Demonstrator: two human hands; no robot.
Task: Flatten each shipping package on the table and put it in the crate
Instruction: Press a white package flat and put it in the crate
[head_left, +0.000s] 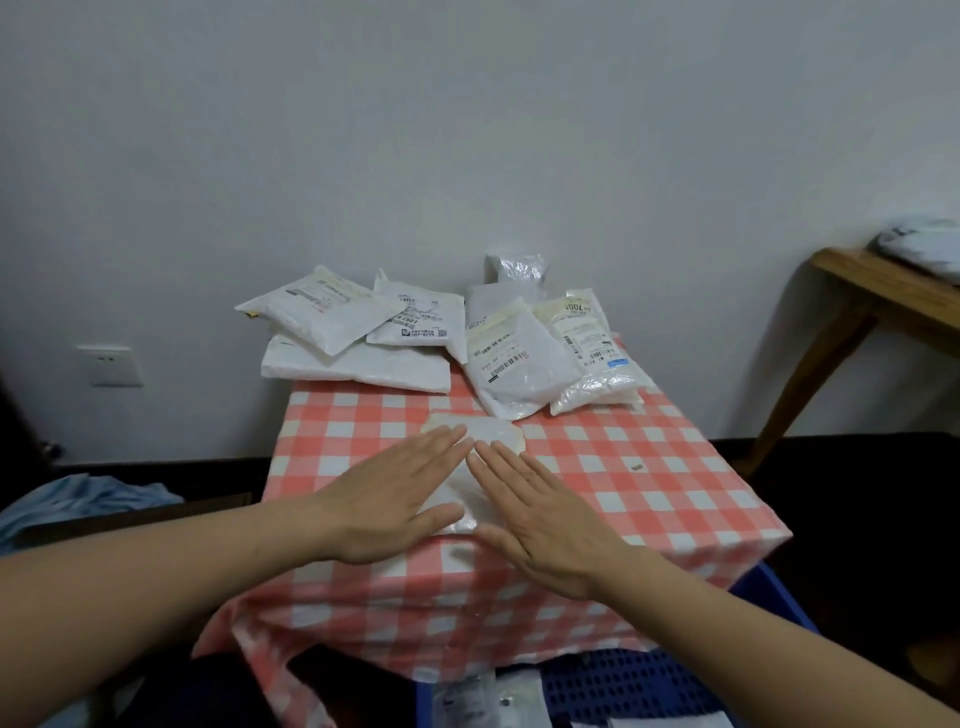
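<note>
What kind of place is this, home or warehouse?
Most likely a room in a home, not a warehouse: a plain white wall with a household socket, a checked tablecloth and a wooden side table. The packages and blue crate look like a makeshift setup.

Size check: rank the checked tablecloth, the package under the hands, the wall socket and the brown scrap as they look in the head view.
1. checked tablecloth
2. package, partly covered
3. wall socket, farther off, so apparent size only
4. brown scrap
</note>
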